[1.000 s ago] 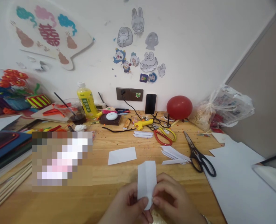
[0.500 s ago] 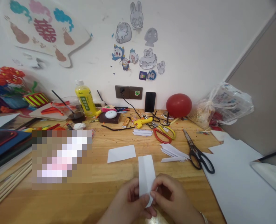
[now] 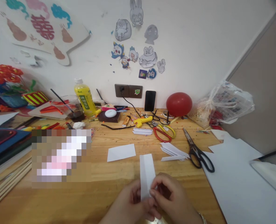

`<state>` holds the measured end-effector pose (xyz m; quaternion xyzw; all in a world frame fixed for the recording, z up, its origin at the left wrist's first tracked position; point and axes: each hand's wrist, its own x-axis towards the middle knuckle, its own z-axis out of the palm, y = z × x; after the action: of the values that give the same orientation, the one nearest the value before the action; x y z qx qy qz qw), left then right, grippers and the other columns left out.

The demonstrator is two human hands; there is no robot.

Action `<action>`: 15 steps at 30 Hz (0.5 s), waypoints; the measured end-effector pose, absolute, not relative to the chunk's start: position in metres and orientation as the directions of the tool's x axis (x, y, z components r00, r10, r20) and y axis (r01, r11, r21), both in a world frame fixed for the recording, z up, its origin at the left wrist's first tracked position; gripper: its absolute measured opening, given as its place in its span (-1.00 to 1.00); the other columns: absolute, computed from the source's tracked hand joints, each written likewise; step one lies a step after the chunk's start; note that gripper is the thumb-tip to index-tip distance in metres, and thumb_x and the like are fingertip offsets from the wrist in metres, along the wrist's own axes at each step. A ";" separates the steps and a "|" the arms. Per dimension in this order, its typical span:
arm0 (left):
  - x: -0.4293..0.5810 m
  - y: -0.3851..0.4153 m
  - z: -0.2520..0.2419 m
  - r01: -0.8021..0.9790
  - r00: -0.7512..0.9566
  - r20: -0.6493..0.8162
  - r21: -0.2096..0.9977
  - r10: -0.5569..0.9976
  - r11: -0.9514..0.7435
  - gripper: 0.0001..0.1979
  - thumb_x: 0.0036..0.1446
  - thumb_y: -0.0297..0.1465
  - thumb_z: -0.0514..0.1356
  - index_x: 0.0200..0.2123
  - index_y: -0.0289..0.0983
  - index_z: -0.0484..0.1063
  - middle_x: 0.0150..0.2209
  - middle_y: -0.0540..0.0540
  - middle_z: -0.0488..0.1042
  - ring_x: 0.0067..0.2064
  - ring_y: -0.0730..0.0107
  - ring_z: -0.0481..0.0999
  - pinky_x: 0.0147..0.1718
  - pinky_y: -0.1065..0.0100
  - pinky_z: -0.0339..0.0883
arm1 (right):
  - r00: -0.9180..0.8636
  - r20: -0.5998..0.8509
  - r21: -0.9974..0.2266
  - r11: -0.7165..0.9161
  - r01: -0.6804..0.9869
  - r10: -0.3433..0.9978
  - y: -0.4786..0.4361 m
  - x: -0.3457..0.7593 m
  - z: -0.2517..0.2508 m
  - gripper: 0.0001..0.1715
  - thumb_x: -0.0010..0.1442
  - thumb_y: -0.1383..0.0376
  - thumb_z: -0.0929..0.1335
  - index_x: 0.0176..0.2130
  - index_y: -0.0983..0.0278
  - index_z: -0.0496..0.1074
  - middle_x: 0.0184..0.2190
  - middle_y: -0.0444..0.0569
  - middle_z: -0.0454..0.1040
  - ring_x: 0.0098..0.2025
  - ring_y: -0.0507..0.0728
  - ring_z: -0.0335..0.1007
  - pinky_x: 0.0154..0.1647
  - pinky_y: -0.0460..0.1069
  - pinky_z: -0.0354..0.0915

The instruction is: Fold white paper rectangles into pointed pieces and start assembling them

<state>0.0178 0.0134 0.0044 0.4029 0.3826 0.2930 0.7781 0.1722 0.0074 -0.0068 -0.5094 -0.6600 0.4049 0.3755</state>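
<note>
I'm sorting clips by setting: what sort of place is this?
Probably a home craft desk: black-handled scissors, a yellow glue gun and cartoon cutouts on the wall suggest it.

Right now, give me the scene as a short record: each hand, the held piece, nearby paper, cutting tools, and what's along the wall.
Left hand: grips the held paper's lower end, thumb in front
Right hand: thumb and forefinger at its lower right edge
Held paper: white, narrow, creased lengthwise
Nearby paper: flat white rectangle; folded white strips to its right
Cutting tools: black-handled scissors, right of those strips; red-and-yellow-handled scissors farther back
Along wall: yellow bottle, phone, red balloon
</note>
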 end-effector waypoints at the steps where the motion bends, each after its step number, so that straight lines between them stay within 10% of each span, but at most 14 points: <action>1: 0.018 0.013 0.004 -0.141 0.523 -0.364 0.855 0.771 0.500 -0.48 -0.31 -0.04 0.38 -0.42 -0.30 0.31 -0.56 0.02 0.49 -0.51 0.44 0.52 -0.51 0.47 0.31 | -0.196 0.084 -0.917 0.153 0.369 0.977 0.007 0.172 -0.006 -0.92 0.00 0.42 0.30 -0.45 0.26 0.37 -0.52 -0.14 0.36 -0.46 0.05 0.29 -0.43 -0.10 0.19; 15: 0.019 0.013 0.018 -0.096 0.478 -0.451 0.826 0.753 0.556 -0.58 -0.30 -0.15 0.37 -0.46 -0.27 0.29 -0.56 0.06 0.46 -0.50 0.40 0.53 -0.50 0.44 0.30 | -0.212 -0.140 -0.987 -0.118 0.112 0.967 0.013 0.168 0.011 -0.88 -0.12 0.30 0.33 -0.46 0.26 0.32 -0.68 -0.25 0.22 -0.62 0.00 0.23 -0.56 -0.10 0.20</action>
<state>0.0190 0.0129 0.0181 0.3824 0.4300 0.2756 0.7700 0.1680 0.0130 0.0107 -0.4975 -0.5425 0.5582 0.3829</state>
